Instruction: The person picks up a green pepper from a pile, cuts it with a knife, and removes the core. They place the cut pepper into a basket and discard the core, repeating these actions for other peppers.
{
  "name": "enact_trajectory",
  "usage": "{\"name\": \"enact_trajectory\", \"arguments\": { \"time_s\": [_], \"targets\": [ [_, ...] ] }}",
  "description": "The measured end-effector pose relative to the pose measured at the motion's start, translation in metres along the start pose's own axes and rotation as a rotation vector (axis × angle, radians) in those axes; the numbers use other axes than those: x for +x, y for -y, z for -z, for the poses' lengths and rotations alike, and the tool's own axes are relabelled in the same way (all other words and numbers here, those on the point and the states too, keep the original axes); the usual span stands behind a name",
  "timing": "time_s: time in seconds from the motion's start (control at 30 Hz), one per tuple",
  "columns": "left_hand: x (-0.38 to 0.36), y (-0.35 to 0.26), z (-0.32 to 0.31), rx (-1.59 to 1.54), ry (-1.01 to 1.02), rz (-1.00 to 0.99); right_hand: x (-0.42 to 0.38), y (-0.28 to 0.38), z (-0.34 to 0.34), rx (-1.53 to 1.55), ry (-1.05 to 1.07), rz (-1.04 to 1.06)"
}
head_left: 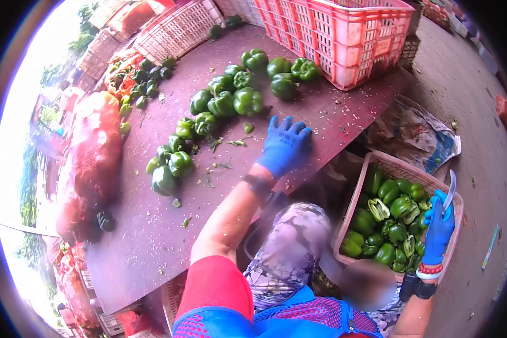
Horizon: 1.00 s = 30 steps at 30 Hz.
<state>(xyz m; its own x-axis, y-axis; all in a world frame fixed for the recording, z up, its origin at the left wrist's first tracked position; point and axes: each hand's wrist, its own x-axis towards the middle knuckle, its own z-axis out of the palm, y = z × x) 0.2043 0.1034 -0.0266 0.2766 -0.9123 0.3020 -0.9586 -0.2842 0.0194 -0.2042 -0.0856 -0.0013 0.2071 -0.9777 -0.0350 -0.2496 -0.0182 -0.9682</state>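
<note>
My left hand, in a blue glove, lies on the reddish-brown table with its fingers apart and nothing in it. Just beyond and to its left, several green bell peppers are spread in a loose band. At the right, my right hand, also in a blue glove, is closed around a knife whose curved blade points up. This hand is over the right side of a pale pink crate. Inside the crate are many green peppers, some cut open with pale flesh showing.
A red-pink plastic crate stands at the table's far right corner. Filled red mesh sacks line the left edge, near a smaller pepper pile. Crumpled sacking lies on the ground behind the pepper crate. Pepper scraps dot the table.
</note>
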Motion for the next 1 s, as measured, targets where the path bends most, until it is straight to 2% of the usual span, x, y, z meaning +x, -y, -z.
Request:
{"name": "enact_trajectory", "arguments": {
  "time_s": [0.07,0.1,0.17,0.23,0.33,0.43,0.47,0.53,0.6,0.67,0.77,0.87,0.97,1.0],
  "targets": [
    [-0.019,0.018,-0.007,0.044,-0.100,0.039,0.000,-0.005,0.000,-0.043,0.049,0.007],
    [-0.029,0.026,-0.003,0.171,-0.021,0.129,-0.002,-0.001,-0.002,-0.068,0.065,0.015],
    [-0.059,0.053,-0.003,0.281,-0.040,0.320,-0.006,0.002,-0.004,-0.135,0.090,0.038],
    [-0.077,0.073,0.018,0.405,0.061,0.697,-0.007,0.004,-0.006,-0.215,0.108,0.074],
    [-0.119,0.133,-0.005,0.507,-0.239,0.835,-0.008,0.000,-0.011,-0.226,0.151,0.074],
    [-0.111,0.155,0.005,0.150,-0.101,0.907,-0.010,0.000,-0.021,-0.211,0.193,0.030],
    [-0.107,0.156,0.007,0.127,-0.019,0.945,-0.011,0.000,-0.024,-0.199,0.202,0.001],
    [-0.096,0.125,0.029,0.197,-0.017,0.878,-0.010,0.000,-0.031,-0.173,0.225,-0.055],
    [-0.112,0.124,0.021,0.287,0.007,0.705,-0.007,-0.006,-0.034,-0.046,0.251,-0.134],
    [-0.147,0.116,0.024,0.275,0.030,0.645,-0.004,-0.011,-0.032,0.043,0.280,-0.202],
    [-0.219,0.083,0.059,0.293,0.073,0.660,0.002,-0.018,-0.025,0.122,0.307,-0.259],
    [-0.301,0.067,0.103,0.369,0.101,0.812,-0.001,-0.014,-0.026,0.147,0.308,-0.295],
    [-0.374,0.096,0.105,0.065,-0.243,1.002,0.002,-0.028,-0.021,0.192,0.367,-0.260],
    [-0.375,0.096,0.107,0.020,-0.237,1.015,0.004,-0.031,-0.020,0.221,0.395,-0.236]
  ]
}}
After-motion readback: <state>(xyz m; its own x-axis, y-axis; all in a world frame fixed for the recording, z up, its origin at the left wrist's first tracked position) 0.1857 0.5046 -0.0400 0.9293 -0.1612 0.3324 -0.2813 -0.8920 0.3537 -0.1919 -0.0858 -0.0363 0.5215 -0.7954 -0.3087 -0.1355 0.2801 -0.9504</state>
